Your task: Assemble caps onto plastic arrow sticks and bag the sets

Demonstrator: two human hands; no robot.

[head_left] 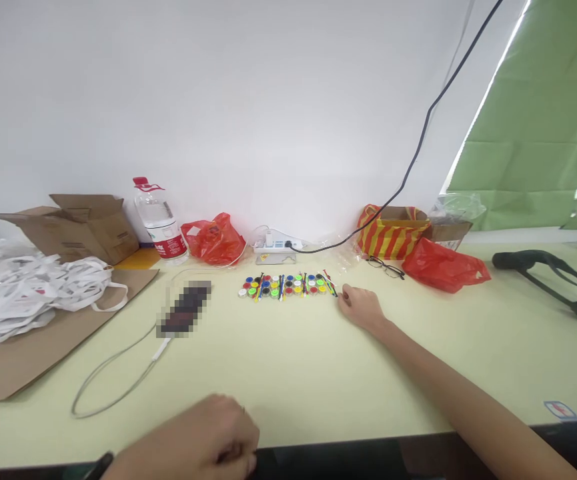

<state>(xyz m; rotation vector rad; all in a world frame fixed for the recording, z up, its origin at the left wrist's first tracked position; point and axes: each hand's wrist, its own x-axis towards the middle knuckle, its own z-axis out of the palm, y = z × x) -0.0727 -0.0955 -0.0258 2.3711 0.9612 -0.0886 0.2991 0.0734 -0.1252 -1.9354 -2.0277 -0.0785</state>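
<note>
My right hand [361,307] reaches far across the pale yellow table [293,360] and rests beside the right end of a row of small coloured caps and thin sticks [288,285]. Its fingers are curled and pinched at the end of a stick, though what they grip is too small to make out. My left hand [208,440] lies at the table's near edge, curled into a loose fist with nothing visible in it.
A phone [185,308] with a grey cable [113,373] lies left of centre. Cardboard box [81,223], white bags [23,287], water bottle [161,220], red bags [215,239], power strip [275,248], striped bag [393,233], glasses [385,267] and a black handle [553,273] line the back and sides.
</note>
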